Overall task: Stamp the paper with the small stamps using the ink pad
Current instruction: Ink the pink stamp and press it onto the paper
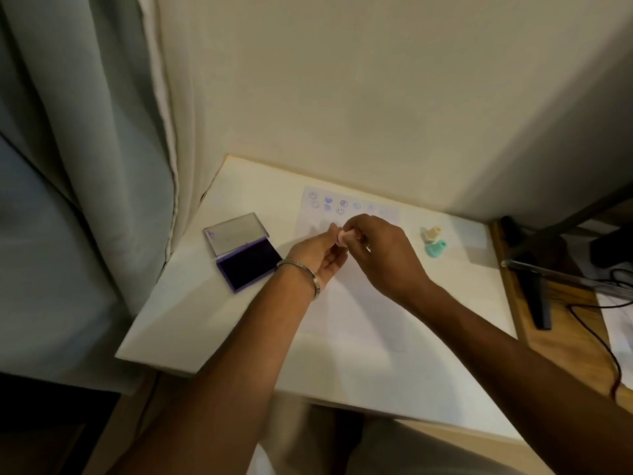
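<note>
Two bare forearms reach up from 6 o'clock over the white worktop [191, 313]. The left hand [320, 255], a metal bangle [301, 270] on its wrist, and the right hand [383, 255] meet above the paper [356, 303], fingers of both pinched closed on a small pink stamp [342, 236]. Purple prints [339, 204] of smileys and hearts line the paper's far edge at 12 o'clock. The open purple ink pad [248, 262] lies at 9 o'clock of the hands, lid [234, 234] back. At 3 o'clock, cream stamp [432, 233] and teal stamp [435, 249] lie together
</note>
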